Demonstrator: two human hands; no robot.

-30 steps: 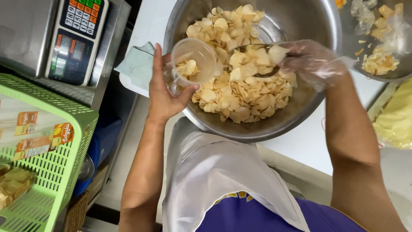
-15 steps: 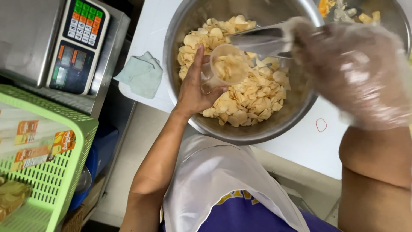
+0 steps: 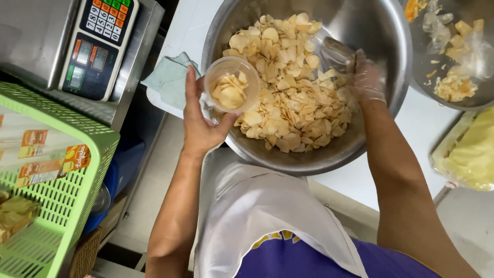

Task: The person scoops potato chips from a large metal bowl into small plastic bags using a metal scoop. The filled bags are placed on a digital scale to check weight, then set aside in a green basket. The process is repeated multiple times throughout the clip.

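A big steel bowl (image 3: pixel 370 31) on the white counter is heaped with pale chips (image 3: pixel 288 92). My left hand (image 3: pixel 201 123) grips a small clear plastic cup (image 3: pixel 232 85) over the bowl's near left rim; the cup is partly filled with chips. My right hand (image 3: pixel 366 78), in a thin clear glove, is down inside the bowl at its right side, closed on a metal scoop (image 3: pixel 335 53) that digs into the chips.
A digital scale (image 3: pixel 98 46) with a keypad stands at the left, a pale cloth (image 3: pixel 170 80) beside the bowl. A green plastic basket (image 3: pixel 56 206) holds packets at lower left. A second steel bowl (image 3: pixel 453 62) with scraps and a yellow bag (image 3: pixel 471 154) are at right.
My right hand has come down from above the cup into the bowl's right side with the scoop. The cup in my left hand now shows more chips.
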